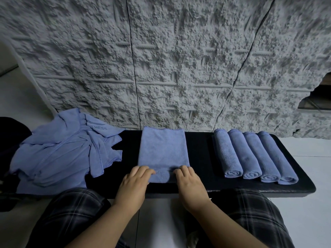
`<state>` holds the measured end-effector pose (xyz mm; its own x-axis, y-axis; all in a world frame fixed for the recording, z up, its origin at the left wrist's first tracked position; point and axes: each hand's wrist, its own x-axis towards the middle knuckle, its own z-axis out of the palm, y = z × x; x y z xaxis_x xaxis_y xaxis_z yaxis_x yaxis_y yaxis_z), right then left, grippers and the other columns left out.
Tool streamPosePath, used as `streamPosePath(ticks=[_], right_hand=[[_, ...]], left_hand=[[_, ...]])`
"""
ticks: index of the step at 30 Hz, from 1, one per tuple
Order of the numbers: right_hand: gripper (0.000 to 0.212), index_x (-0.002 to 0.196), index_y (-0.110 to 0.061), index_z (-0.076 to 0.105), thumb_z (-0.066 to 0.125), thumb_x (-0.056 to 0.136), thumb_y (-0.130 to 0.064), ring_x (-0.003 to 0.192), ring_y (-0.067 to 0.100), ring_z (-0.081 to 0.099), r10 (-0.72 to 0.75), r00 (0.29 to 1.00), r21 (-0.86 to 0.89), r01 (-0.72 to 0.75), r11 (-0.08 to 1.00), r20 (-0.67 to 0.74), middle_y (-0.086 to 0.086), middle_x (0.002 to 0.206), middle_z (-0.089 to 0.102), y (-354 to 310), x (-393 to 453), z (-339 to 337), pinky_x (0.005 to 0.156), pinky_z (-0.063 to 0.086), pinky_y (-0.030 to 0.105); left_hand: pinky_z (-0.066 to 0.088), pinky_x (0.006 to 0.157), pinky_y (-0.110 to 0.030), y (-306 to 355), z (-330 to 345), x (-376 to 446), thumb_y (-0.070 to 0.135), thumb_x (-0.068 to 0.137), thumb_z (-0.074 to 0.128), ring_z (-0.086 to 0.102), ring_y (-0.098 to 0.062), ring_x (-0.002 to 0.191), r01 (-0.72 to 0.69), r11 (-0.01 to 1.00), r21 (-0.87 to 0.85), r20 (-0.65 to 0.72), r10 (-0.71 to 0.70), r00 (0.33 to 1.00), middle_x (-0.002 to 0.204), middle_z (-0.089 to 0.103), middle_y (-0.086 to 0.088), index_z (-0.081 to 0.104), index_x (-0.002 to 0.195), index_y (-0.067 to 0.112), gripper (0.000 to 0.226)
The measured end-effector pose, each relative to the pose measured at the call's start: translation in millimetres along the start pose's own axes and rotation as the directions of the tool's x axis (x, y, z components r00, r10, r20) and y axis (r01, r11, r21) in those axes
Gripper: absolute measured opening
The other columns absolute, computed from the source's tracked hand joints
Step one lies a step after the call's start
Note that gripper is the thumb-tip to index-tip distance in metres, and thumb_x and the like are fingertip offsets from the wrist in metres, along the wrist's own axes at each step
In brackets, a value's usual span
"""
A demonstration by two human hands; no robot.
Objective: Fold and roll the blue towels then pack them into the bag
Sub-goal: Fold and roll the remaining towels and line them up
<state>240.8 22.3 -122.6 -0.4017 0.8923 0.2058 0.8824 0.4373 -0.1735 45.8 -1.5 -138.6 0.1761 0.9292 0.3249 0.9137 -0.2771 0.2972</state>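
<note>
A folded blue towel [163, 149] lies flat in the middle of the black bench [202, 149], its near end turned up into a short roll. My left hand [135, 181] and my right hand [188, 179] both rest on that rolled near end, fingers curled over it. To the right, several finished blue towel rolls [254, 156] lie side by side. A heap of loose blue towels [62, 151] covers the bench's left end. No bag is in view.
A rough grey textured wall [170, 59] rises right behind the bench. My knees in dark plaid shorts [71, 215] sit close to the bench's front edge. Pale floor [311, 203] shows to the right, and a dark object [10, 133] stands at far left.
</note>
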Motion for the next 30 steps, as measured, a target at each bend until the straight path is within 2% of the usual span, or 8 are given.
streamPosePath(ticks=[4,8,12,15,20,24,28,30], right_hand=[[0.026,0.084,-0.019,0.063,0.042,0.071,-0.014,0.069,0.018,0.058,0.018,0.999,0.077,-0.021,0.997,0.047,-0.003,0.083,0.057,6.1,5.8,-2.2,0.056,0.046,0.024],[0.020,0.112,-0.020,0.052,0.040,0.097,-0.020,0.102,0.018,0.047,0.022,0.979,0.162,-0.056,0.985,0.205,-0.005,0.109,0.051,8.5,4.5,-9.6,0.080,0.028,0.030],[0.014,0.106,-0.019,0.043,0.033,0.101,-0.027,0.097,0.019,0.045,0.008,0.979,0.252,-0.061,0.966,0.205,-0.004,0.103,0.051,4.3,1.8,-12.4,0.085,0.031,0.035],[0.018,0.109,-0.018,0.045,0.032,0.101,-0.028,0.098,0.021,0.046,0.139,0.966,0.170,-0.178,0.969,0.219,-0.001,0.108,0.052,0.6,3.5,-12.3,0.083,0.032,0.035],[0.009,0.078,-0.021,0.055,0.062,0.074,-0.018,0.071,0.020,0.047,0.128,0.988,0.003,-0.128,0.992,-0.083,-0.002,0.081,0.051,-4.0,2.7,-3.3,0.061,0.037,0.031],[0.018,0.080,-0.019,0.055,0.051,0.067,-0.008,0.074,0.013,0.033,-0.014,0.989,0.068,0.025,0.997,-0.148,-0.002,0.082,0.049,-11.2,0.5,-2.9,0.060,0.034,0.023],[0.024,0.085,-0.017,0.058,0.047,0.066,-0.007,0.072,0.014,0.045,-0.013,0.992,0.098,0.025,0.995,-0.125,-0.002,0.084,0.051,-12.4,0.6,2.9,0.060,0.042,0.021],[0.026,0.087,-0.016,0.059,0.043,0.066,-0.017,0.072,0.016,0.049,-0.013,0.993,0.088,0.023,0.996,-0.119,-0.002,0.085,0.053,-11.3,2.0,4.3,0.060,0.046,0.023]], left_hand=[[0.052,0.062,-0.027,-2.8,0.3,4.5,0.001,0.062,0.080,0.046,-0.006,0.094,0.019,1.000,-0.013,-0.025,-0.019,1.000,0.096,0.060,0.015,0.051,0.099,0.030,0.056],[0.045,0.063,-0.027,-7.6,0.9,-1.4,-0.002,0.066,0.073,0.045,-0.009,0.082,0.028,0.999,0.019,-0.041,-0.027,0.999,0.086,0.057,0.015,0.053,0.093,0.029,0.046],[0.044,0.060,-0.027,-7.3,0.6,-3.3,0.007,0.075,0.052,0.048,-0.015,0.069,0.032,0.988,0.148,-0.088,-0.019,0.996,0.074,0.052,0.012,0.053,0.077,0.026,0.019],[0.045,0.057,-0.031,-4.7,1.4,-1.5,0.021,0.081,0.033,0.051,-0.018,0.068,0.056,0.981,0.185,-0.096,-0.039,0.995,0.073,0.054,0.008,0.057,0.075,0.023,0.024],[0.046,0.064,-0.035,-2.4,0.5,2.3,0.026,0.083,0.046,0.051,-0.019,0.081,0.106,0.984,0.143,-0.215,-0.074,0.974,0.090,0.055,0.005,0.053,0.086,0.024,0.008],[0.029,0.070,-0.024,1.9,-0.7,1.6,-0.006,0.049,0.076,0.041,-0.013,0.079,-0.021,0.995,0.098,-0.158,0.037,0.987,0.080,0.051,0.008,0.047,0.078,0.026,0.052],[0.031,0.074,-0.026,5.5,1.4,-1.6,0.018,0.069,0.056,0.047,-0.013,0.091,-0.028,0.995,0.096,-0.182,0.045,0.982,0.091,0.052,0.011,0.046,0.091,0.028,0.026],[0.039,0.077,-0.030,6.6,1.5,-1.7,0.032,0.070,0.064,0.047,-0.014,0.098,-0.016,0.994,0.109,-0.141,0.031,0.989,0.097,0.055,0.010,0.050,0.095,0.026,0.030]])
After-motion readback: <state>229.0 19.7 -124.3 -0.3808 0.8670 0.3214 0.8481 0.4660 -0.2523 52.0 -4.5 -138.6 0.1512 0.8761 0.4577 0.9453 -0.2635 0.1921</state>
